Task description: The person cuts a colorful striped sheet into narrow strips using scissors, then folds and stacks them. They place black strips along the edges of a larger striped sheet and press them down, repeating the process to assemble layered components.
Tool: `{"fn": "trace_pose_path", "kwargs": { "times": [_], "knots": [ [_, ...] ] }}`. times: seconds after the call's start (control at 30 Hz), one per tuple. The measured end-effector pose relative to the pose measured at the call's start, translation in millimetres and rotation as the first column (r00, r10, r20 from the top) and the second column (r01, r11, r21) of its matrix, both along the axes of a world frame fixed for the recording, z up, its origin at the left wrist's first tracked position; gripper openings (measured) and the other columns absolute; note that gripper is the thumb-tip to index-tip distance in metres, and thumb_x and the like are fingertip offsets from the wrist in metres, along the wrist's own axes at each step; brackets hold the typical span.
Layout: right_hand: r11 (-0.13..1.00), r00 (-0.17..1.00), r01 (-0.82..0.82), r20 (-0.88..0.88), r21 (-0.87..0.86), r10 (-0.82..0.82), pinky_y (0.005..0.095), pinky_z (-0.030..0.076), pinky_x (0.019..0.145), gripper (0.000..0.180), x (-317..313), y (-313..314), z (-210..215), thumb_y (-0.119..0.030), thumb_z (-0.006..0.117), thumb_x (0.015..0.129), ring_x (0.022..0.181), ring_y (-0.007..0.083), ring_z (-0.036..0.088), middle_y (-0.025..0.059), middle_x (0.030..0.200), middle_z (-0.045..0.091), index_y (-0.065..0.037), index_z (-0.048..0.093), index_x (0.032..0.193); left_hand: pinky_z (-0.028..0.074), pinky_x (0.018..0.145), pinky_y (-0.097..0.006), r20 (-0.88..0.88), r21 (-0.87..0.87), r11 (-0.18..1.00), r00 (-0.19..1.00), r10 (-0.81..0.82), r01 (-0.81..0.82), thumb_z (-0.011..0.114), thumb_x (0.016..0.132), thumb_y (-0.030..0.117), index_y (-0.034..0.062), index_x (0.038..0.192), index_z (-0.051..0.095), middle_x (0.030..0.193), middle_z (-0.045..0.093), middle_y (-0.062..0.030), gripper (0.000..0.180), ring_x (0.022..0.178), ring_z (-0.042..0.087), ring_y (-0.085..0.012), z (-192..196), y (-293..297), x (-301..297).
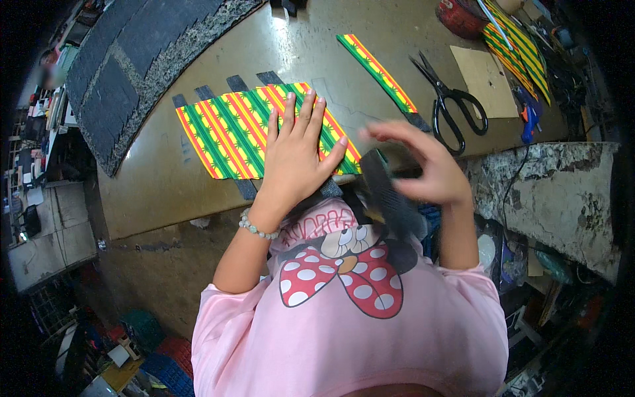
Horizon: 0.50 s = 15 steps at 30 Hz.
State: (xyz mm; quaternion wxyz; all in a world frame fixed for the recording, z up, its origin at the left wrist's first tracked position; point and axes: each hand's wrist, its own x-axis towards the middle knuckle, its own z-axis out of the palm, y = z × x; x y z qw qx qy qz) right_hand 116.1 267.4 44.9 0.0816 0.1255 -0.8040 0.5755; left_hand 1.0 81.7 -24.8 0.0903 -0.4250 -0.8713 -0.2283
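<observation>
Many red-yellow-green leafy stripes marked your fabric (225, 140).
Your left hand (299, 144) lay fingers-apart; your right hand (433, 165) curved, hold too blurred to tell.

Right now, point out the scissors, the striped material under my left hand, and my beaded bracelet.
Scissors (441, 88): head view, on the pivot.
Striped material (231, 135): head view, on the uncovered stripes beside the left hand (299, 149).
Beaded bracelet (257, 230): head view, on its beads.
</observation>
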Motion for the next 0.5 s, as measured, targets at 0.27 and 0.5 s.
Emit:
{"fn": "trace_pose_path", "kwargs": {
  "times": [0.27, 0.5],
  "knots": [
    [0.944, 0.867, 0.078, 0.447, 0.319, -0.223, 0.0347, 0.047, 0.061, 0.021, -10, 1, -13, -0.016, 0.071, 0.082, 0.067, 0.0233, 0.062, 0.0158, 0.081, 0.063, 0.002, 0.066, 0.092, 0.015, 0.116, -0.055, 0.069, -0.045, 0.996, 0.995, -0.070, 0.074, 0.056, 0.090, 0.039, 0.0003, 0.143, 0.041, 0.150, 0.037, -0.0214, 0.068, 0.142, 0.031, -0.0336, 8, 7, 27],
    [0.974, 0.997, -0.014, 0.075, 0.225, -0.003, 0.0343, 0.051, 0.073, 0.014, 33, -15, -22, -0.005, 0.070, 0.080, 0.080, 0.0283, 0.065, 0.0128, 0.089, 0.066, 0.001, 0.065, 0.091, 0.018, 0.117, -0.050, 0.099, -0.002, 0.999, 0.994, -0.039, 0.040, 0.056, 0.088, 0.043, -0.0005, 0.146, 0.035, 0.153, 0.034, -0.0185, 0.075, 0.142, 0.031, -0.0319, 2, 11, 33]
  ]
}}
